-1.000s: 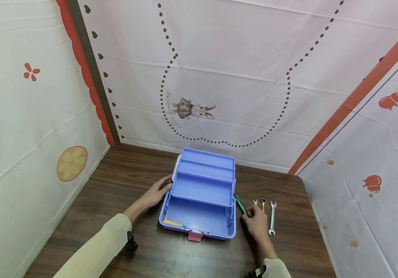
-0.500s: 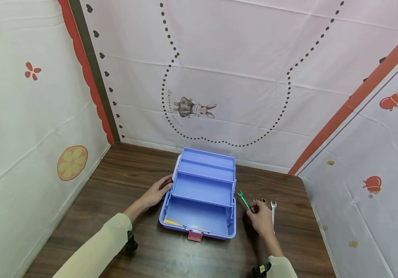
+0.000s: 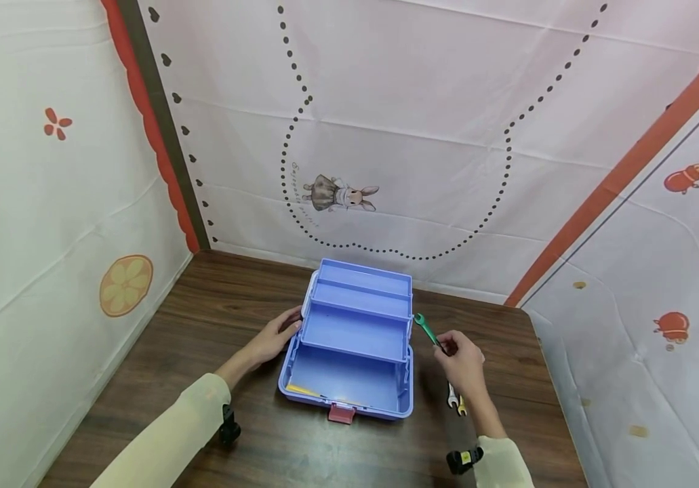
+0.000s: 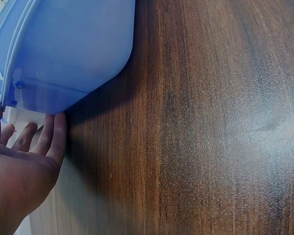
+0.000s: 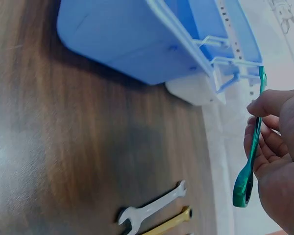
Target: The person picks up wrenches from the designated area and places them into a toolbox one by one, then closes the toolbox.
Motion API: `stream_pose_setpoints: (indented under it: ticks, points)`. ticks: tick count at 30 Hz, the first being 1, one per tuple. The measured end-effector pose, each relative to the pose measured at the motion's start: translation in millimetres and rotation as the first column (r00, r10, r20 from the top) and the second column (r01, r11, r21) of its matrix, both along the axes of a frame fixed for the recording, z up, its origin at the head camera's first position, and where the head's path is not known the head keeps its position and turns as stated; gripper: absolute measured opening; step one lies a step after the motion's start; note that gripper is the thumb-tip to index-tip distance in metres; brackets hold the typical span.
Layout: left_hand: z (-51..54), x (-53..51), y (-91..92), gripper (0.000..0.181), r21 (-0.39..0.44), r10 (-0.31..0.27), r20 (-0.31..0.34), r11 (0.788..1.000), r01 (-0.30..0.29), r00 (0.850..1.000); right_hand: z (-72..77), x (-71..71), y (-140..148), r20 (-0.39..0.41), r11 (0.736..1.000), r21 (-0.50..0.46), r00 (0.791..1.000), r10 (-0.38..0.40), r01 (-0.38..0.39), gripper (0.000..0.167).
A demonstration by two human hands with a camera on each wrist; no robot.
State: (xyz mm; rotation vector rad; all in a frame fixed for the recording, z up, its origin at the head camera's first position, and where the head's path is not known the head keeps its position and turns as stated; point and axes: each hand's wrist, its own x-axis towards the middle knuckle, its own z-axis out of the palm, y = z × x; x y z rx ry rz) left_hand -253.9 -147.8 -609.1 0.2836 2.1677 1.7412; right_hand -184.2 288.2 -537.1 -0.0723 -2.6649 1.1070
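A blue toolbox (image 3: 407, 404) stands with its stepped trays (image 3: 355, 331) raised. My left hand (image 3: 274, 339) rests at its left rear side, fingers extended, fingertips touching near the lid (image 4: 25, 116). To the right of the box, my right hand (image 3: 462, 358) pinches a green wrench (image 3: 427, 329) between thumb and fingers, above the table. The wrench's open end points toward the trays; in the right wrist view its ring end (image 5: 241, 191) hangs below the hand. Under that hand lie a silver wrench (image 5: 154, 207) and a yellow wrench (image 5: 170, 223), partly hidden in the head view.
A slim yellow item (image 3: 303, 390) lies inside the box's front compartment. The red latch (image 3: 342, 413) hangs open at the front. The dark wooden table (image 3: 239, 285) is enclosed by printed cloth walls (image 3: 410, 196) at the back and both sides.
My right hand has lifted the green wrench and moved it up, away from me and slightly right, over the other wrenches. My left hand and the toolbox have stayed put.
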Motion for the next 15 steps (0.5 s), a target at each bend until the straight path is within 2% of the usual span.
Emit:
stream_pose_setpoints:
  ticks: [6,15]
  points:
    - [-2.6,3.8,1.3,0.059,-0.012,0.002,-0.012,1.000,-0.002,1.000,8.0,0.6,-6,-0.039,0.997,-0.039,0.997,0.066,-0.067,0.015]
    - [-4.0,9.0,3.0,0.061,-0.022,0.007,-0.002,1.000,-0.007,1.000,21.3,-3.3,-23,-0.076,0.982,-0.020,0.980,0.184,-0.186,0.017]
